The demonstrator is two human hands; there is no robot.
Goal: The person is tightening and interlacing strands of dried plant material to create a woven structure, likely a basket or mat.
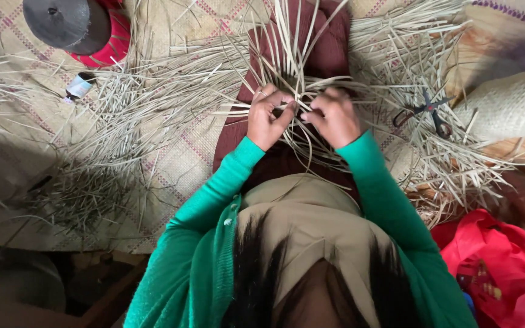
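Mid-weave: left hand [267, 115] and right hand [334, 116] both pinched closed on pale strips [296, 91], over the maroon cloth [329, 51]. Next probably tuck a strip through. Scissors [429, 112] right of cloth.

Single head-worn view, looking steeply down from close above the person's own lap, hands at upper centre of frame, woven floor mat [7, 36] filling the upper left.

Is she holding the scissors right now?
No, the scissors lie on the straw to the right, while both the left hand and right hand pinch straw strips.
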